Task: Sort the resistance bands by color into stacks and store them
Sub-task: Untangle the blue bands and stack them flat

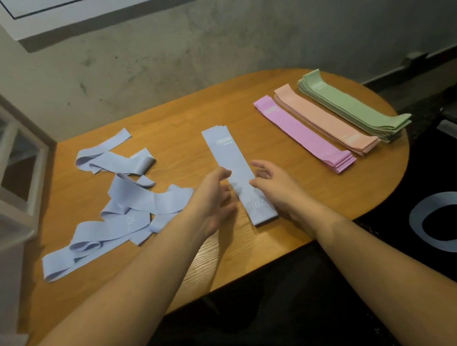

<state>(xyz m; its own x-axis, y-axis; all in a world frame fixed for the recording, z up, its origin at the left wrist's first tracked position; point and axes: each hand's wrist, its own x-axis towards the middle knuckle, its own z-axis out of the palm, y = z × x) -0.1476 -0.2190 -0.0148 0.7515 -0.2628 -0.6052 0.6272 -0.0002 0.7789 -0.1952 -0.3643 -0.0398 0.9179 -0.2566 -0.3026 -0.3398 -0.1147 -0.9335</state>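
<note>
So I've got the blue stack (238, 171) sitting right between my hands, long axis running away from me and leaning a bit to the left at the far end. My left hand (213, 201) is just beside its left edge, my right hand (274, 185) just beside its right edge, both with fingers loose and spread, holding nothing. Can't quite tell if the fingertips actually touch the edges or just hover next to them.

The loose blue bands (116, 213) are all in a messy tangle off to my left on the surface (184, 114), so the left hand is clearly the nearer one for grabbing the next band. Nearest bit of the tangle is right by my left wrist. I figure whatever I pull out has to get flattened and turned to line up with the stack's long direction before it goes on top.

The pink stack (301, 137), peach stack (325, 119) and green stack (355, 106) sit side by side over on the right, looking done. Nothing stored yet as far as I can see.
</note>
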